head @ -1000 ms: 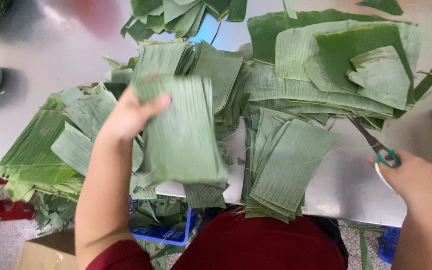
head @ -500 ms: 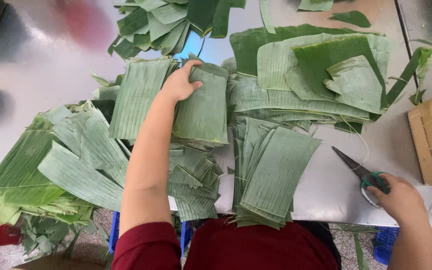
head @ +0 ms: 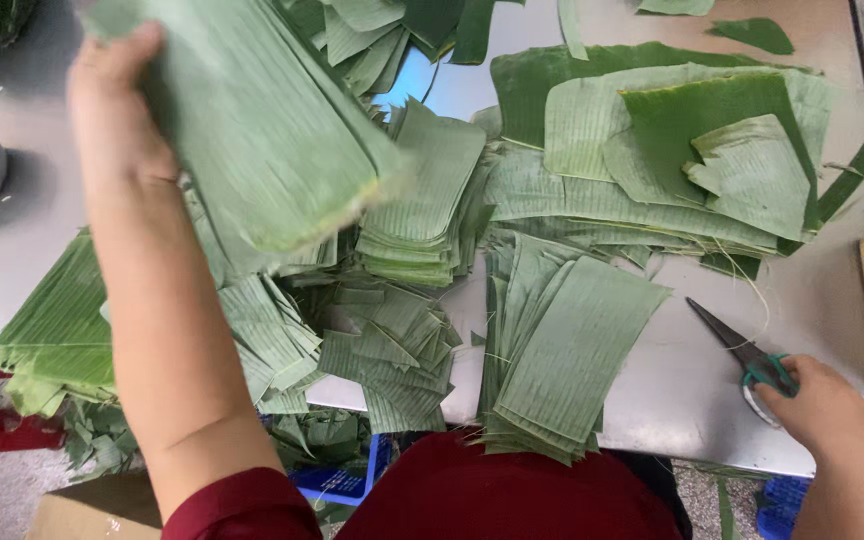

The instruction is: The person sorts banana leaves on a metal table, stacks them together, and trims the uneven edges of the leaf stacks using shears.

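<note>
A dark red short-sleeved top, with both forearms and hands bare of gloves

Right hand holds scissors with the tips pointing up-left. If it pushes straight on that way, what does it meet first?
Probably the near stack of cut leaves. The scissors in the right hand point across bare table toward its right edge, though the line might pass just above it to the big leaf pile.

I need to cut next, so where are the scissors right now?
In the head view, the scissors lie on the metal table at lower right, handles under the right hand, blades pointing toward the cut leaf stack.
</note>
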